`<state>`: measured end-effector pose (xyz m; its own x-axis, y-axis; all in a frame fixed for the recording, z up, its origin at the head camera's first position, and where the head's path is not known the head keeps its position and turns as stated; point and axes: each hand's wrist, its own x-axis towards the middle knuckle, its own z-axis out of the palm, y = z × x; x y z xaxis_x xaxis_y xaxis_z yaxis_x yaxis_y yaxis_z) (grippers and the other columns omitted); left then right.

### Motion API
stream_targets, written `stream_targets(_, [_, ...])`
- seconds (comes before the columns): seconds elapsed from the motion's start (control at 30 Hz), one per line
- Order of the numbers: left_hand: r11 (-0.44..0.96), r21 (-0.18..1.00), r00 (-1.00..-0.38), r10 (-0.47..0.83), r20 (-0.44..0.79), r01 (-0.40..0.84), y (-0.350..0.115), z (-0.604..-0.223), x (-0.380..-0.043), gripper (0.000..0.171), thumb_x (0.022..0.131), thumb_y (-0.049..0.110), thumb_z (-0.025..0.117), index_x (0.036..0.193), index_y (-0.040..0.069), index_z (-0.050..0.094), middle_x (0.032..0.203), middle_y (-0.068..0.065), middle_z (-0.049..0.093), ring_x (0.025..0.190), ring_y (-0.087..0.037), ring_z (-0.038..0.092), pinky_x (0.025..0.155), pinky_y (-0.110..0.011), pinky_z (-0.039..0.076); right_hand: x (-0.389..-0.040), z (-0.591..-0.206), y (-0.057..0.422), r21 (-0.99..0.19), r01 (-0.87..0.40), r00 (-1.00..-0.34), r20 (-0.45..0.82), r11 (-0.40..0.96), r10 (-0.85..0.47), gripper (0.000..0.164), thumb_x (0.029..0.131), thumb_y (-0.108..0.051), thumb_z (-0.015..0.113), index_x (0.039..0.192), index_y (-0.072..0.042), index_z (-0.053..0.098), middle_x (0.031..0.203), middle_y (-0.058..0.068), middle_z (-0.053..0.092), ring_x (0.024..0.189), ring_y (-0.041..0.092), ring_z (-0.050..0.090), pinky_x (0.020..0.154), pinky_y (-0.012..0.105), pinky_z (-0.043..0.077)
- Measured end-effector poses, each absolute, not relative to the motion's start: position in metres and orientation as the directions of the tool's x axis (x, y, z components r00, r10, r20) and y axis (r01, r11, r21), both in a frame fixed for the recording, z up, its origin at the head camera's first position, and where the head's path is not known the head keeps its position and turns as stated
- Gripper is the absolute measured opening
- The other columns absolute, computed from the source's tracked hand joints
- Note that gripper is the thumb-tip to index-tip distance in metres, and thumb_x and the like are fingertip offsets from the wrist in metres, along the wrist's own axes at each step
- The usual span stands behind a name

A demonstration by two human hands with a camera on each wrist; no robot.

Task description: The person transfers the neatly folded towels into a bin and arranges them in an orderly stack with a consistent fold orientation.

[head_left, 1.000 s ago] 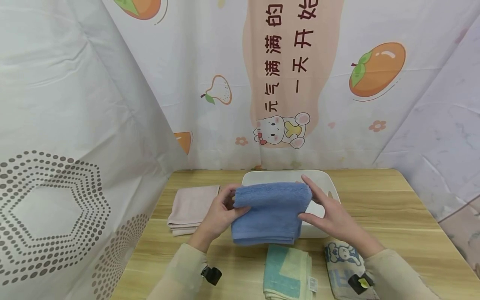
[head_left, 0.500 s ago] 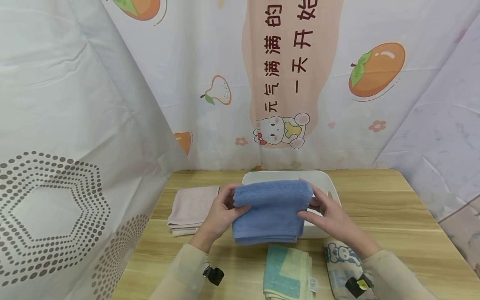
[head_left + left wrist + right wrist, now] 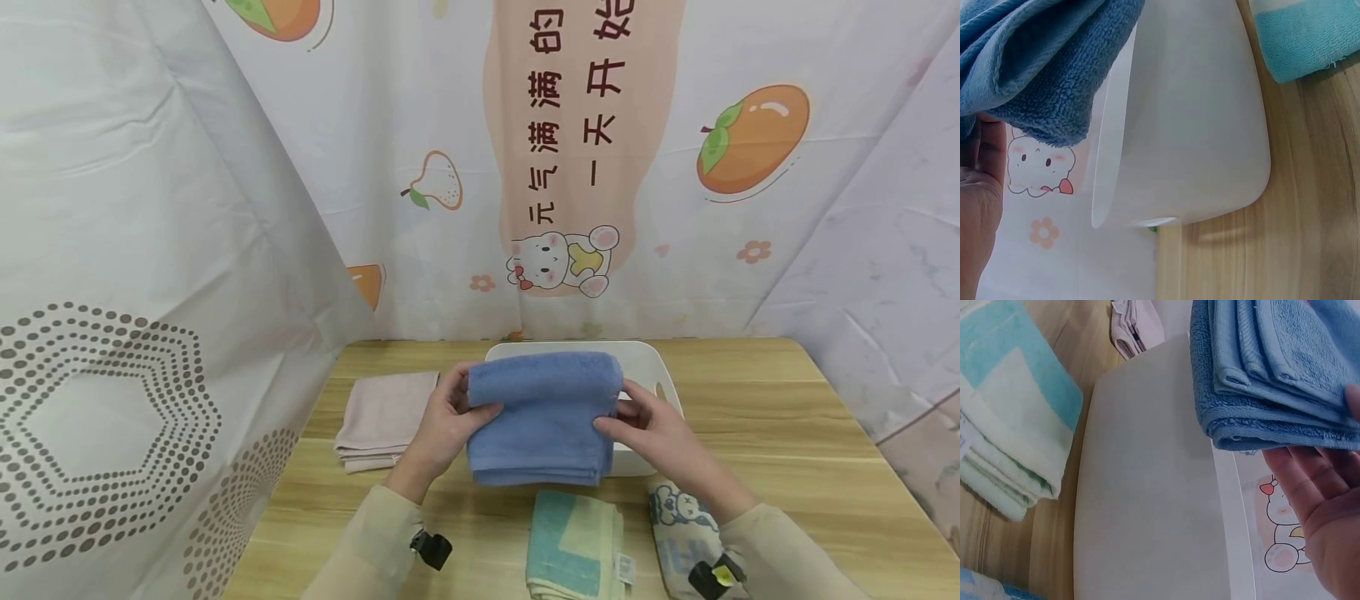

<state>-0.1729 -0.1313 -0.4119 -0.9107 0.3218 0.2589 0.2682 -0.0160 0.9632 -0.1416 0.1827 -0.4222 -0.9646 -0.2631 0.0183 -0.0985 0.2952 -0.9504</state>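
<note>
A folded blue towel (image 3: 542, 417) is held up in front of and over the white bin (image 3: 652, 367) in the head view. My left hand (image 3: 447, 417) grips its left side, thumb on the near face and fingers behind. On the right side my right hand (image 3: 651, 425) pinches it the same way. Seen from the right wrist, the towel (image 3: 1260, 381) shows several stacked layers, with fingers (image 3: 1310, 475) beneath it. From the left wrist, its folded end (image 3: 1054, 75) hangs beside the bin's rim, above the left hand (image 3: 979, 200).
A folded pink towel (image 3: 390, 412) lies left of the bin on the wooden table (image 3: 780, 442). Nearer the front lie a folded teal and cream towel (image 3: 573, 542) and a blue and grey towel with a bear print (image 3: 682, 533). A patterned curtain (image 3: 450, 275) stands behind.
The blue towel has risen slightly, its upper fold tilting toward the back. My right fingers have tucked behind the towel's edge, and both hands still hold it.
</note>
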Motion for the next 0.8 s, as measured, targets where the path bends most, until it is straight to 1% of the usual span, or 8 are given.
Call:
stream_targets(0.13, [-0.012, 0.974, -0.922, 0.318, 0.22, 0.228, -0.1311, -0.4125, -0.1735, 0.054, 0.09, 0.006, 0.076, 0.138, 0.012, 0.053, 0.125, -0.01, 0.063, 0.112, -0.025, 0.066, 0.093, -0.041, 0.055, -0.1419, -0.4213, 0.1822, -0.963, -0.093, -0.967, 0.027, 0.253, -0.253, 0.067, 0.099, -0.025, 0.071, 0.155, -0.007, 0.039, 0.132, 0.022, 0.066, 0.106, 0.011, 0.07, 0.085, 0.028, 0.059])
stream_targets(0.3, [-0.011, 0.982, -0.934, 0.309, 0.18, 0.186, -0.1314, -0.4131, -0.1744, 0.057, 0.088, 0.007, 0.079, 0.139, 0.014, 0.054, 0.126, -0.01, 0.063, 0.112, -0.025, 0.065, 0.092, -0.041, 0.055, -0.1426, -0.422, 0.1825, -0.975, -0.092, -0.966, 0.038, 0.2, -0.257, 0.066, 0.099, -0.02, 0.069, 0.155, -0.003, 0.038, 0.129, 0.025, 0.066, 0.096, 0.014, 0.073, 0.082, 0.028, 0.06])
stream_targets(0.5, [0.007, 0.989, -0.939, 0.316, 0.135, 0.145, -0.1336, -0.4115, -0.1753, 0.061, 0.087, 0.008, 0.081, 0.14, 0.016, 0.053, 0.129, -0.009, 0.062, 0.112, -0.025, 0.063, 0.092, -0.039, 0.054, -0.1439, -0.4237, 0.1825, -0.982, -0.086, -0.967, 0.042, 0.167, -0.251, 0.063, 0.099, -0.016, 0.069, 0.153, 0.0, 0.04, 0.125, 0.028, 0.067, 0.09, 0.018, 0.075, 0.08, 0.031, 0.061])
stream_targets(0.63, [-0.004, 0.993, -0.931, 0.347, 0.113, 0.118, -0.1359, -0.4108, -0.1766, 0.063, 0.087, 0.009, 0.08, 0.143, 0.016, 0.051, 0.133, -0.011, 0.06, 0.115, -0.026, 0.063, 0.093, -0.039, 0.055, -0.1453, -0.4237, 0.1829, -0.984, -0.043, -0.973, 0.003, 0.171, -0.229, 0.067, 0.099, -0.018, 0.07, 0.154, 0.001, 0.038, 0.125, 0.027, 0.068, 0.09, 0.017, 0.074, 0.077, 0.033, 0.062])
stream_targets(0.8, [-0.018, 0.996, -0.921, 0.378, 0.093, 0.093, -0.1396, -0.4131, -0.1795, 0.062, 0.09, 0.01, 0.078, 0.144, 0.017, 0.05, 0.138, -0.012, 0.058, 0.113, -0.027, 0.063, 0.091, -0.036, 0.056, -0.1476, -0.424, 0.1845, -0.981, 0.008, -0.98, -0.046, 0.196, -0.192, 0.072, 0.099, -0.023, 0.07, 0.156, 0.001, 0.034, 0.124, 0.025, 0.069, 0.089, 0.016, 0.073, 0.076, 0.034, 0.061])
